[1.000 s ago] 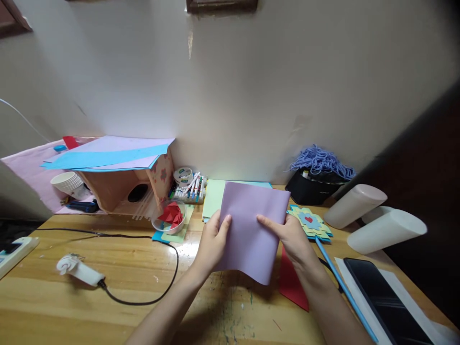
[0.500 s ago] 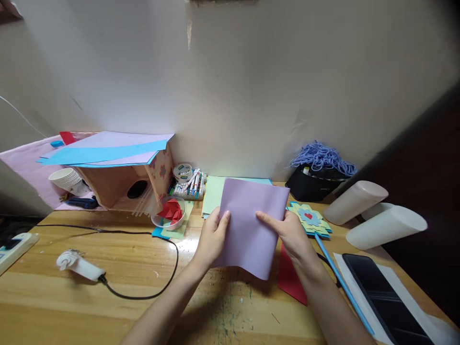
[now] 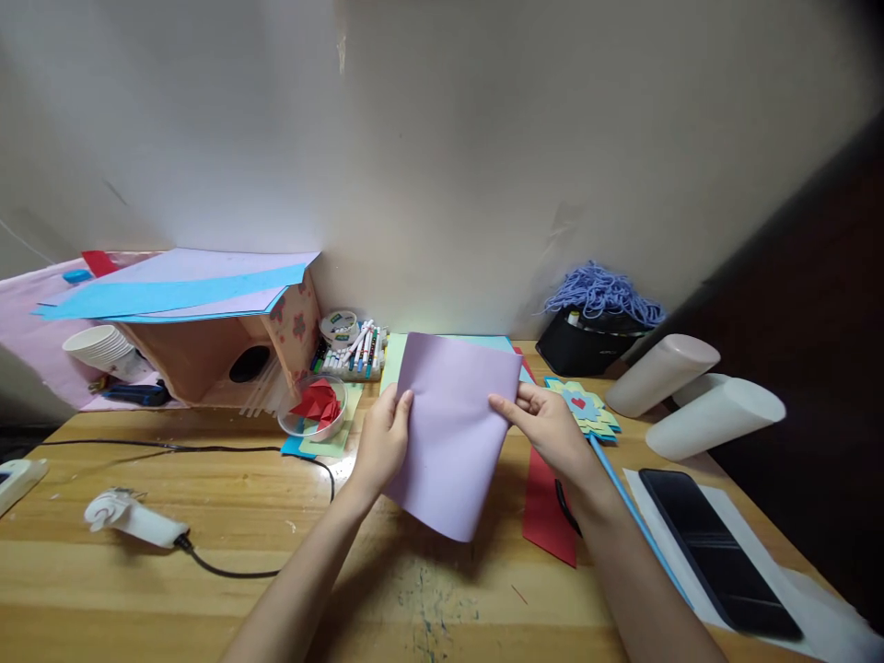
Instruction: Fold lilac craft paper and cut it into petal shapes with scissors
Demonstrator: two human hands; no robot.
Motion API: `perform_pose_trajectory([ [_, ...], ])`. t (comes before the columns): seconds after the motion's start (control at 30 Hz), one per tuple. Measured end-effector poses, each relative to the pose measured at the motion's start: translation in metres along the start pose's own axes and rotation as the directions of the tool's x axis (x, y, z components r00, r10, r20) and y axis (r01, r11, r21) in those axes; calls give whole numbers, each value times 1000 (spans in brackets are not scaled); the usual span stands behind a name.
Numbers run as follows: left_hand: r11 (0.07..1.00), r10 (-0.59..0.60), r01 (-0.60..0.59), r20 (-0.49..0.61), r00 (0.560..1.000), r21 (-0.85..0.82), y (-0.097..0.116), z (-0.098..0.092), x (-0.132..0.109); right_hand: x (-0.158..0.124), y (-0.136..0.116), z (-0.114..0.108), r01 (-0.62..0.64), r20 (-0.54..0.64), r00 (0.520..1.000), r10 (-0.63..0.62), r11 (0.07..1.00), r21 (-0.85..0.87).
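Observation:
A sheet of light purple paper [image 3: 452,442] is held up above the wooden table, slightly curved and tilted. My left hand [image 3: 385,440] grips its left edge, thumb on the front face and fingers behind. On the opposite edge, my right hand [image 3: 549,428] pinches the paper near the upper right corner, its thumb lying on the front. The fingers behind the sheet are partly hidden. Below my right wrist lies a piece of red paper [image 3: 542,511], with a black curved handle [image 3: 567,508] partly covered by my arm.
A fabric-lined box [image 3: 294,336] topped with coloured paper stands at left. Nearby are a bowl [image 3: 336,429] of red paper pieces, markers [image 3: 366,350] and a corded white glue gun [image 3: 134,517]. Rightward are a paper flower [image 3: 598,419], yarn [image 3: 600,293], white rolls [image 3: 718,416] and a phone [image 3: 718,552].
The purple paper has turned a little, its bottom swinging left, and it curves more. My right hand has shifted toward the upper right corner. The whole view has moved slightly.

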State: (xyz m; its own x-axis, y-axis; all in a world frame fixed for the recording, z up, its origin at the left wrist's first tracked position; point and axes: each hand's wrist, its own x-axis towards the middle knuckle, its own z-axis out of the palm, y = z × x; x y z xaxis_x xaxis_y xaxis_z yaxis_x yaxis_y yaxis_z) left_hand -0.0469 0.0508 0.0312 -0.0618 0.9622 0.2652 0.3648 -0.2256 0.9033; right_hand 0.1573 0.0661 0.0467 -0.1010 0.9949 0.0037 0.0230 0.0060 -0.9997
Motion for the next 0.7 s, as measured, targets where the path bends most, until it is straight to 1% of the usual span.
perform_pose_trajectory([
  [0.13, 991, 56, -52, -26, 998, 122, -4, -5, 4, -2, -4, -1, 57, 26, 998, -57, 998, -36],
  [0.23, 989, 55, -55, 3, 998, 138, -4, -6, 6, -1, -4, -3, 86, 31, 996, -86, 996, -1],
  [0.37, 985, 59, -60, 14, 998, 163, -4, -7, 7, 1, -1, -4, 109, -14, 994, -110, 992, -63],
  [0.47, 987, 70, -75, 37, 997, 144, -4, -9, 7, 3, 0, -5, 104, -30, 994, -104, 994, -29],
  [0.57, 991, 80, -90, 103, 991, 96, -5, -11, 9, 5, 0, -7, 92, -30, 995, -92, 995, 26],
  [0.7, 996, 69, -76, 138, 988, 46, -7, -13, 12, 7, 1, -12, 77, -46, 996, -76, 997, 18],
])
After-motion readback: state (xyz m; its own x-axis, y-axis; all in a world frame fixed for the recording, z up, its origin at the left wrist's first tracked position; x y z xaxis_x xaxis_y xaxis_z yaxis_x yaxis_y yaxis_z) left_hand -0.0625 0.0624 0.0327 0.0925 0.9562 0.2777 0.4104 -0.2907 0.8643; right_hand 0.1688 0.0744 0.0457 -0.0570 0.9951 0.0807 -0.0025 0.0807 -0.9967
